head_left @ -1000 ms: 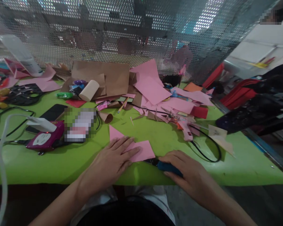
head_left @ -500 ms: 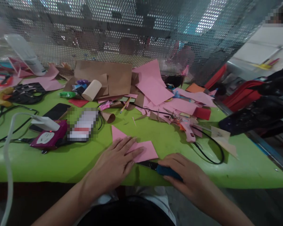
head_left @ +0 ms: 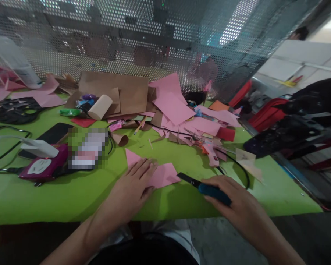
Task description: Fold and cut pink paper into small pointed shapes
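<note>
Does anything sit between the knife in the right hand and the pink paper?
Nothing visible does: the tip of the knife is at the right edge of the pink paper, contact unclear. The left hand covers only the paper's middle.

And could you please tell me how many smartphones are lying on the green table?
2: a dark smartphone behind the purple extension socket and a lit smartphone right of that socket, beyond the left hand. More could be hidden under the pink paper.
</note>
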A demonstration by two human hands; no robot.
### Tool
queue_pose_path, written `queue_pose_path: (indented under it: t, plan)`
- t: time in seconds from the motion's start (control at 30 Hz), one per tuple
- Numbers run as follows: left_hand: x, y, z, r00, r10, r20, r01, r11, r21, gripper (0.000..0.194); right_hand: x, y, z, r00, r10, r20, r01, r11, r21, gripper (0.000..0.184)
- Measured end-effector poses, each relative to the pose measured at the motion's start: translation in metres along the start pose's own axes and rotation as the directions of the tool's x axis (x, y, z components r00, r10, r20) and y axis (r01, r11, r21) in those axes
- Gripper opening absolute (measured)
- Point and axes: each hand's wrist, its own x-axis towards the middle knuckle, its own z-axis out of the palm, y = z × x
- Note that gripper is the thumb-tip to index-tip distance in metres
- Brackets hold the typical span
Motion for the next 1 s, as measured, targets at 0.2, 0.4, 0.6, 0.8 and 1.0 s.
queue_pose_path:
  t: [0.2,0.4,0.6,0.8,1.0]
  plan:
    - [-0.002,-0.002,0.007,1.000,0.009,-0.023,-0.009,1.000,0.026,0.060,0.005,0.011,0.007,0.999,0.037,-0.013,-0.038,0.998,-0.057,0.023]
    - [-0.003,-0.002,0.008,0.999,0.019,-0.042,-0.016,0.998,0.057,0.054,0.010,-0.001,0.013,1.000,0.002,0.004,-0.002,1.000,-0.009,0.022]
    - [-0.002,0.001,0.004,0.997,0.056,-0.057,-0.051,0.995,0.085,0.047,0.013,-0.015,0.019,0.997,-0.050,0.056,0.049,0.998,0.034,0.026]
    - [-0.001,0.003,0.006,0.994,0.054,-0.097,-0.044,0.994,0.101,0.045,0.015,-0.040,0.030,0.981,-0.132,0.141,0.118,0.988,0.100,0.031]
    - [-0.002,0.007,0.004,0.994,0.047,-0.099,-0.040,0.997,0.072,0.045,0.017,-0.045,0.032,0.974,-0.154,0.167,0.132,0.982,0.133,0.031]
